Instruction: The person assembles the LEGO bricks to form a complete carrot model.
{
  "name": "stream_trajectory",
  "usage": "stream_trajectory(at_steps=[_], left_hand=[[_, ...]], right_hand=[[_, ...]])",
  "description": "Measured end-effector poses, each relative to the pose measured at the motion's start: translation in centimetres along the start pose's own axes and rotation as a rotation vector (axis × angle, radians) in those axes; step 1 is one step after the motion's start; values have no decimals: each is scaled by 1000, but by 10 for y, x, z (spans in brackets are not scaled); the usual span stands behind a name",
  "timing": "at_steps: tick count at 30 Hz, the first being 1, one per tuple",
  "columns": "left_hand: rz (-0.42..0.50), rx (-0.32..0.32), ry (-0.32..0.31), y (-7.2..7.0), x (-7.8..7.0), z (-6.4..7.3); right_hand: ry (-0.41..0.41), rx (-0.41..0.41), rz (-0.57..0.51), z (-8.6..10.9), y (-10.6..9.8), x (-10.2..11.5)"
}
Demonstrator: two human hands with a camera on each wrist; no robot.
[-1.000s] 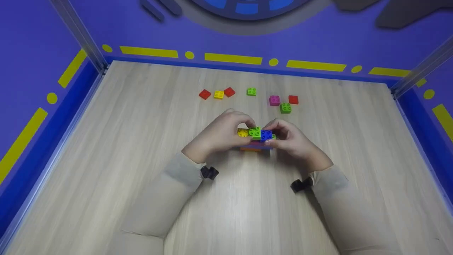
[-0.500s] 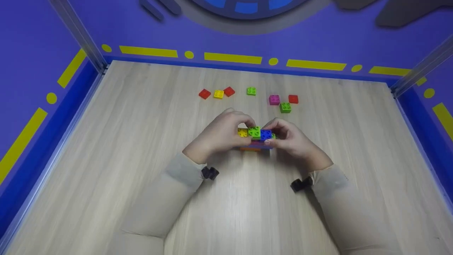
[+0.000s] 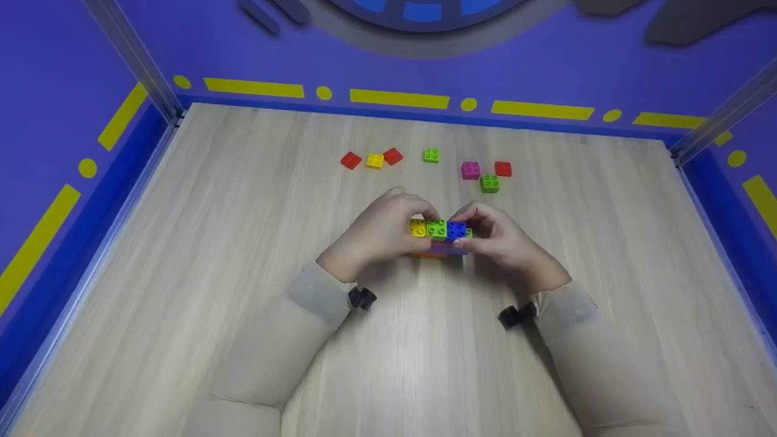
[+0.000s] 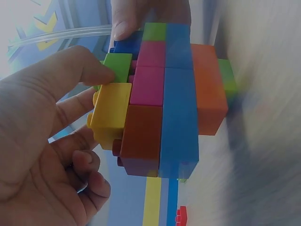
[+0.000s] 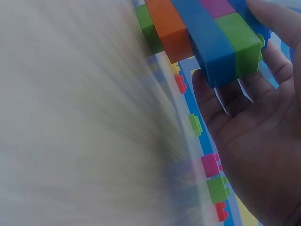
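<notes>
Mid-table, both hands work on a stack of studded toy building bricks. Its top row has a yellow brick (image 3: pixel 418 228), a light green brick (image 3: pixel 436 229) and a dark blue brick (image 3: pixel 456 230). My left hand (image 3: pixel 385 227) pinches the green brick between thumb and fingers. My right hand (image 3: pixel 507 246) grips the stack's right end, thumb against the dark blue brick and fingers behind. Below sit a brown brick (image 4: pixel 141 132), a magenta brick (image 4: pixel 148 84), a long blue brick (image 4: pixel 178 117) and an orange brick (image 4: pixel 209 89), with a green brick (image 4: pixel 227 80) lowest, close over the table.
Behind the hands lie loose bricks: red (image 3: pixel 351 160), yellow (image 3: pixel 375 161) and light green (image 3: pixel 431 155) ones to the left, a magenta one (image 3: pixel 470 170) and a green one (image 3: pixel 490 183) to the right. Purple-blue panels (image 3: pixel 388 67) border the wooden table (image 3: pixel 255 182).
The light green brick has sunk slightly and now looks level with its neighbours. The yellow brick has shifted a little to the right. My right hand has hardly moved.
</notes>
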State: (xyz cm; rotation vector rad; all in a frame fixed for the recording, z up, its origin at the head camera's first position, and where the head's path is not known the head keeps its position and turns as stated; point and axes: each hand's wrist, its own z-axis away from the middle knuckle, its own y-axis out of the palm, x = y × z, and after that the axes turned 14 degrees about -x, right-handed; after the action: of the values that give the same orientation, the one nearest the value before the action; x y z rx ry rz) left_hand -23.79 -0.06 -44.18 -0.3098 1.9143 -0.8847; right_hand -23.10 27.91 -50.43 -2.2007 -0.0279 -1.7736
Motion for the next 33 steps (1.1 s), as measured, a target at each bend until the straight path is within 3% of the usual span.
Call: stream_trajectory(at_steps=[14, 25, 33], left_hand=[[5, 15, -31, 6, 4, 0], [100, 37, -102, 10, 11, -3], [155, 44, -128, 12, 13, -3]], right_hand=[[-7, 7, 0, 0, 1, 1], [-23, 9, 5, 0, 0, -1], [13, -12, -31, 2, 3, -1]])
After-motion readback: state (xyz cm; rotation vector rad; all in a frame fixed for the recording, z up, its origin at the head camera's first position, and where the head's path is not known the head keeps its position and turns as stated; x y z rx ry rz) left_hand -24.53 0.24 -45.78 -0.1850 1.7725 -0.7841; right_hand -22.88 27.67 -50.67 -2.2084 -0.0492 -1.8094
